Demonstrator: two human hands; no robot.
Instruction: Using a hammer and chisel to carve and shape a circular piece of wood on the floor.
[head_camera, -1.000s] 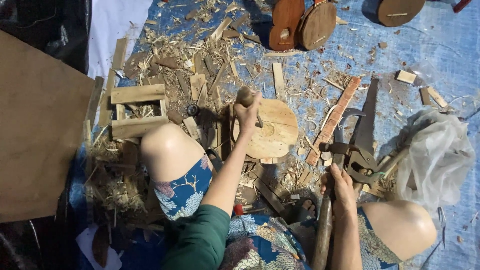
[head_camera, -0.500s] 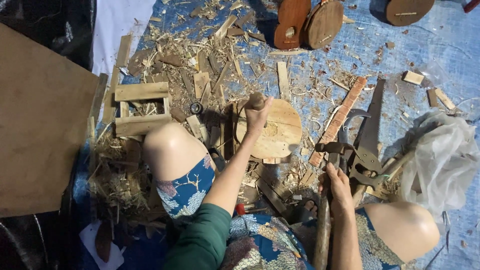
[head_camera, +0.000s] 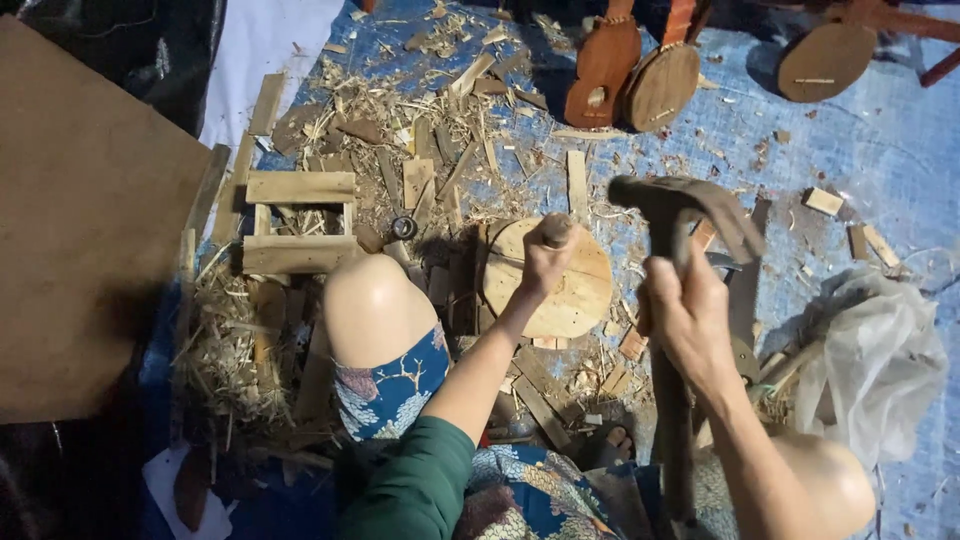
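Observation:
My left hand (head_camera: 545, 262) grips a short upright wooden peg (head_camera: 556, 230) standing on a round wooden disc (head_camera: 570, 290) on the ground. My right hand (head_camera: 690, 320) is closed around the handle of a claw hammer (head_camera: 672, 205), raised above and to the right of the disc, its dark head level with the peg top. My bare knees frame the disc on either side.
Wood shavings and offcuts cover the blue tarp (head_camera: 880, 150). A small slatted wooden frame (head_camera: 298, 220) lies left, a brown board (head_camera: 80, 220) beyond it. Small guitar-shaped wooden bodies (head_camera: 630, 70) rest at the top. A crumpled plastic bag (head_camera: 870, 360) lies right.
My right hand has lifted the hammer from low beside my right knee up to the height of the peg. My left hand stays on the peg over the disc.

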